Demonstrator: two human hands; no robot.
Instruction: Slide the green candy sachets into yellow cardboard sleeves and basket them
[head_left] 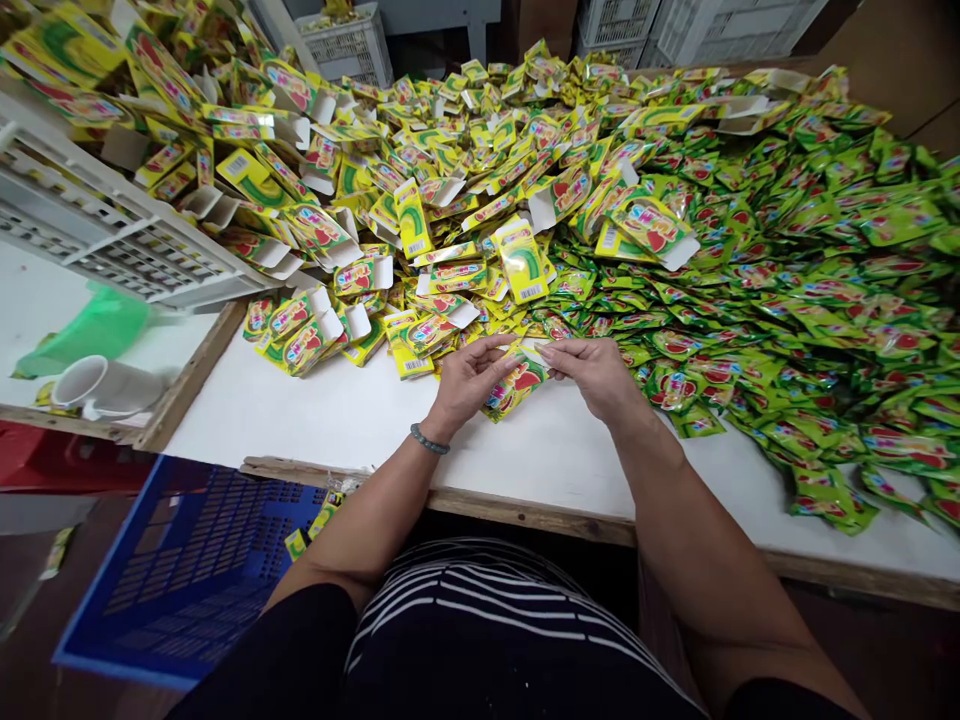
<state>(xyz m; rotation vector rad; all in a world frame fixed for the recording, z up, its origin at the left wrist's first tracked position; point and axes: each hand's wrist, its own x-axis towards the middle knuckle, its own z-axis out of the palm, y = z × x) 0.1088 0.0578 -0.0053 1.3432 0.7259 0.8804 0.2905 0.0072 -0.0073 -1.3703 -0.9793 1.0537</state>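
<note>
The wooden edge [525, 512] of the white tabletop [555, 465] runs along the near side, at 6 o'clock from the held box [517, 386], with a bare strip of smooth white surface between them. More bare surface opens at 8 to 9 o'clock and narrows at 4 o'clock, where the sachet heap [787, 290] spreads towards the edge. At 12 o'clock the box pile [450, 215] leaves little room. The held box is just above the near tabletop, between the hands; it is small, flat and tilted, printed yellow and green with red fruit and colourful lettering, and a pale flap shows at its upper end. The left hand [472, 378] pinches its upper left side between thumb and fingers, the other fingers curled. The right hand [589, 368] has thumb and forefinger pressed together at its upper right end; whether they also grip a sachet is too small to tell. The loose boxes are glossy, stiff card, many with white flaps open; the sachets, from 1 to 4 o'clock, are shiny, crinkled and pillowy. A rigid slatted white crate [142, 235] leans at 10 o'clock, and a perforated blue plastic basket [176, 570] lies below the tabletop at 8 o'clock.
</note>
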